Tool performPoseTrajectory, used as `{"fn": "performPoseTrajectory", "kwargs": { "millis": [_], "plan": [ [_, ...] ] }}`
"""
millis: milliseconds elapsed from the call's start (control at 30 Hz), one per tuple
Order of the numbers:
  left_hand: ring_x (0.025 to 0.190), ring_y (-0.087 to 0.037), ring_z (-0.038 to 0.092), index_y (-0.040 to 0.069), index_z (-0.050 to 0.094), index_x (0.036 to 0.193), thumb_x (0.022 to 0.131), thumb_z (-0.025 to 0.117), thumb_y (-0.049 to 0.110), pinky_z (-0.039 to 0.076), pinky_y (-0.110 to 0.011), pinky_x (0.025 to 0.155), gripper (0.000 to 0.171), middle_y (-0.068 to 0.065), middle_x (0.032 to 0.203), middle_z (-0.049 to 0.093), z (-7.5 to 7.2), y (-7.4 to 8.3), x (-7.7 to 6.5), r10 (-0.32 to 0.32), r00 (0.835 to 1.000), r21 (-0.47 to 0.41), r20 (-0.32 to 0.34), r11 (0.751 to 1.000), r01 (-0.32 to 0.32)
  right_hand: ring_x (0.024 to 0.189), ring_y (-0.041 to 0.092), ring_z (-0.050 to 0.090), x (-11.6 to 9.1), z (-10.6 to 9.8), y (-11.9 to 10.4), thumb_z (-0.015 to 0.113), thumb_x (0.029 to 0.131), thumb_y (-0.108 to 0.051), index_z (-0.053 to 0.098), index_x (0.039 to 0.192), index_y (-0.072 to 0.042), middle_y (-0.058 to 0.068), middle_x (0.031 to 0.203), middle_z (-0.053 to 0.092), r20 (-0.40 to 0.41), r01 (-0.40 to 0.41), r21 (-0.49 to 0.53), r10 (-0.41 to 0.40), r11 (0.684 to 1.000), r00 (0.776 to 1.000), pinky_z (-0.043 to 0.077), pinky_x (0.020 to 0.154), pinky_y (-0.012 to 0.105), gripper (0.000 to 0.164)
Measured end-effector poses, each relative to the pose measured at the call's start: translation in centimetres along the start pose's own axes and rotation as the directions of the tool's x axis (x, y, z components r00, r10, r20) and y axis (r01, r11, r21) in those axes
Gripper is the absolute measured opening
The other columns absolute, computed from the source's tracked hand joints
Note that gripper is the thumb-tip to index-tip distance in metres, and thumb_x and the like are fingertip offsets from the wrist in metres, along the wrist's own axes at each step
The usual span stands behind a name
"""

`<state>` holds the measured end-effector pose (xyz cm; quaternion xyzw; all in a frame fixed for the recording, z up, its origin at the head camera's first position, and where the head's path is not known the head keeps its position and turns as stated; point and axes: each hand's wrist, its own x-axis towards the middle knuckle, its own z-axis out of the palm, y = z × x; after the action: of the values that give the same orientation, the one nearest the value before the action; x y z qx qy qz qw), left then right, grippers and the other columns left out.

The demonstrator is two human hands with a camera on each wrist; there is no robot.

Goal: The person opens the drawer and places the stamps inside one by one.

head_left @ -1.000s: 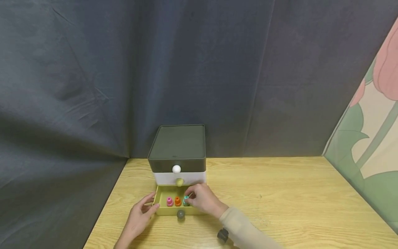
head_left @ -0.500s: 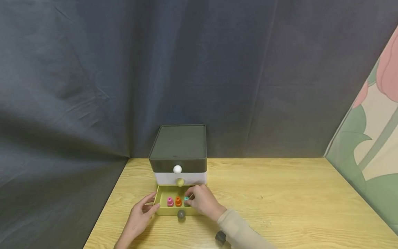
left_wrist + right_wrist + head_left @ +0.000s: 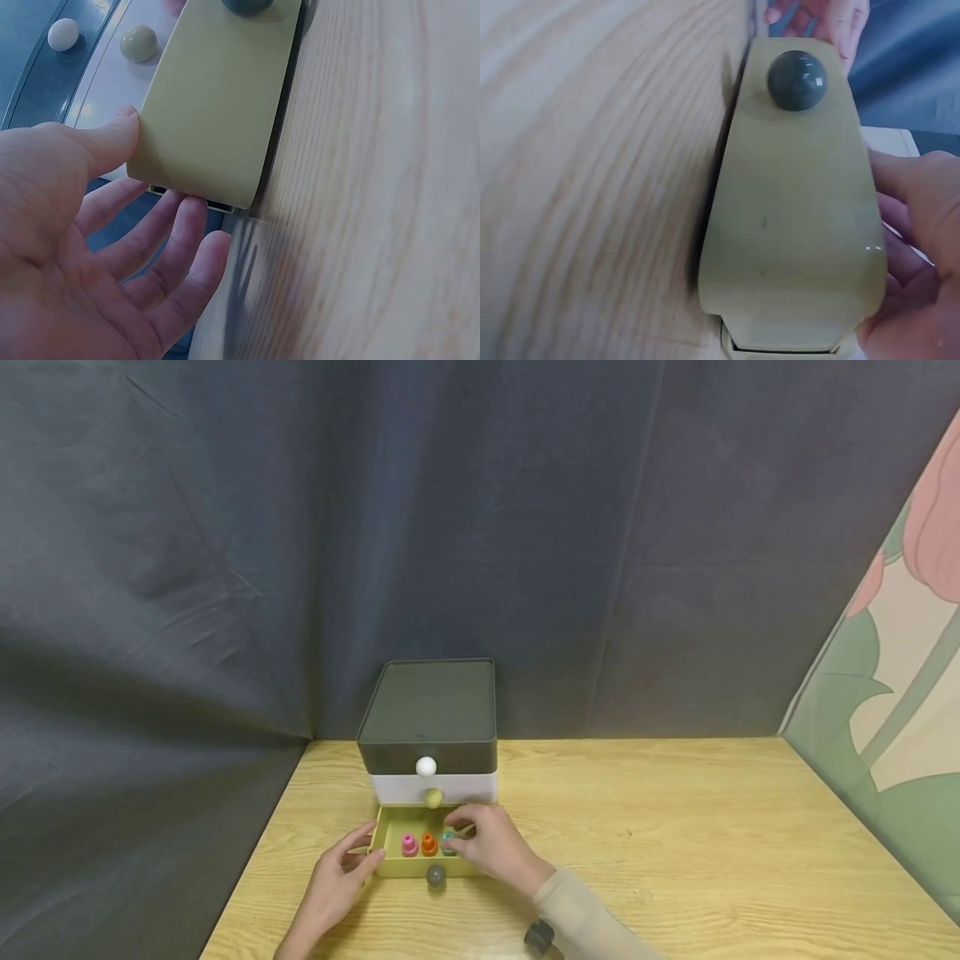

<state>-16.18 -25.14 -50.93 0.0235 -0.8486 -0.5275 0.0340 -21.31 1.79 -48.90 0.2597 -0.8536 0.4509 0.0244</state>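
In the head view a yellow-green drawer (image 3: pixel 408 867) stands pulled out at the bottom of a small drawer unit (image 3: pixel 438 702). Inside it a pink stepped piece (image 3: pixel 408 845) and an orange one (image 3: pixel 428 844) stand upright, side by side. To their right my right hand (image 3: pixel 491 845) pinches a teal piece (image 3: pixel 448 842), partly hidden by the fingers. My left hand (image 3: pixel 337 877) holds the drawer's left end, thumb at the rim (image 3: pixel 120 133) and fingers along the side. The right wrist view shows the drawer's front with a dark round knob (image 3: pixel 797 80); the drawer wall hides the pieces there.
Above the open drawer are a white drawer (image 3: pixel 397 789) with a yellow-green knob (image 3: pixel 432 798) and a dark top drawer with a white knob (image 3: pixel 426 767). A small dark object (image 3: pixel 538 937) shows beside the right sleeve. Dark curtains (image 3: pixel 480 552) hang behind the wooden table (image 3: pixel 675 843).
My right fingers shift slightly around the teal piece, which stays at the same spot in the drawer. The left hand keeps its place. The view sways a little.
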Motion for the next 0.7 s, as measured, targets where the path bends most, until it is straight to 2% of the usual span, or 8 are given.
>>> {"fn": "performPoseTrajectory", "kwargs": {
  "millis": [100, 233, 300, 367, 533, 633, 700],
  "plan": [
    [0.111, -0.034, 0.073, 0.006, 0.061, 0.149, 0.098, 0.077, 0.021, 0.058, -0.025, 0.076, 0.055, -0.024, 0.134, 0.069, 0.0, 0.0, 0.0, 0.000, 1.000, 0.000, 0.001, 1.000, 0.000, 0.096, 0.027, 0.078, -0.3, -0.3, 0.0, 0.087, 0.088, -0.011, 0.078, 0.111, 0.002, 0.016, 0.106, 0.081, -0.036, -0.022, 0.094, 0.026, 0.995, 0.999, 0.063, 0.081, 0.025, 0.027],
    [0.111, -0.032, 0.073, 0.006, 0.061, 0.149, 0.099, 0.077, 0.022, 0.058, -0.025, 0.076, 0.055, -0.023, 0.134, 0.069, -0.1, -0.1, 0.0, -0.003, 1.000, -0.002, 0.002, 1.000, 0.003, 0.094, 0.020, 0.077, -0.7, -0.9, -0.1, 0.086, 0.090, -0.016, 0.079, 0.110, -0.002, 0.013, 0.106, 0.081, -0.071, -0.025, 0.139, 0.035, 0.990, 0.997, 0.061, 0.080, 0.023, 0.025],
    [0.111, -0.032, 0.073, 0.007, 0.061, 0.150, 0.099, 0.076, 0.022, 0.058, -0.025, 0.076, 0.055, -0.023, 0.135, 0.069, -0.2, -0.1, 0.0, -0.008, 1.000, 0.000, 0.004, 1.000, 0.008, 0.094, 0.019, 0.077, -1.0, -1.3, -0.1, 0.086, 0.091, -0.018, 0.079, 0.111, -0.004, 0.012, 0.108, 0.081, -0.077, -0.019, 0.148, 0.030, 0.989, 0.997, 0.061, 0.081, 0.023, 0.025],
    [0.112, -0.033, 0.073, 0.007, 0.060, 0.150, 0.100, 0.076, 0.023, 0.058, -0.025, 0.076, 0.055, -0.022, 0.136, 0.068, -0.2, -0.1, 0.0, -0.014, 1.000, 0.005, 0.006, 1.000, 0.013, 0.095, 0.024, 0.077, -1.2, -1.6, -0.2, 0.086, 0.090, -0.019, 0.079, 0.111, -0.005, 0.013, 0.108, 0.081, -0.085, -0.002, 0.152, 0.016, 0.988, 0.996, 0.062, 0.081, 0.024, 0.025],
    [0.113, -0.034, 0.072, 0.007, 0.059, 0.151, 0.101, 0.075, 0.025, 0.058, -0.025, 0.076, 0.056, -0.023, 0.137, 0.068, -0.2, -0.1, 0.0, -0.017, 1.000, 0.009, 0.013, 1.000, 0.017, 0.095, 0.033, 0.076, -2.2, -2.3, -0.3, 0.088, 0.088, -0.017, 0.080, 0.108, -0.008, 0.010, 0.106, 0.082, -0.142, 0.055, 0.092, -0.042, 0.994, 0.989, 0.064, 0.080, 0.034, 0.023],
    [0.113, -0.033, 0.072, 0.008, 0.059, 0.151, 0.100, 0.075, 0.025, 0.058, -0.025, 0.076, 0.056, -0.023, 0.137, 0.068, -0.1, -0.1, 0.0, -0.019, 1.000, 0.008, 0.014, 1.000, 0.019, 0.093, 0.031, 0.076, -2.9, -2.9, -0.1, 0.088, 0.088, -0.017, 0.081, 0.106, -0.010, 0.007, 0.105, 0.082, -0.171, 0.055, 0.104, -0.037, 0.993, 0.985, 0.064, 0.079, 0.034, 0.021],
    [0.112, -0.033, 0.073, 0.008, 0.059, 0.151, 0.100, 0.076, 0.025, 0.058, -0.025, 0.076, 0.057, -0.023, 0.137, 0.068, -0.1, 0.0, -0.1, -0.021, 1.000, 0.012, 0.012, 1.000, 0.020, 0.093, 0.027, 0.076, -3.4, -3.4, 0.0, 0.087, 0.089, -0.017, 0.080, 0.105, -0.013, 0.007, 0.105, 0.082, -0.183, 0.033, 0.121, -0.011, 0.992, 0.983, 0.063, 0.078, 0.031, 0.018]
  ]
}}
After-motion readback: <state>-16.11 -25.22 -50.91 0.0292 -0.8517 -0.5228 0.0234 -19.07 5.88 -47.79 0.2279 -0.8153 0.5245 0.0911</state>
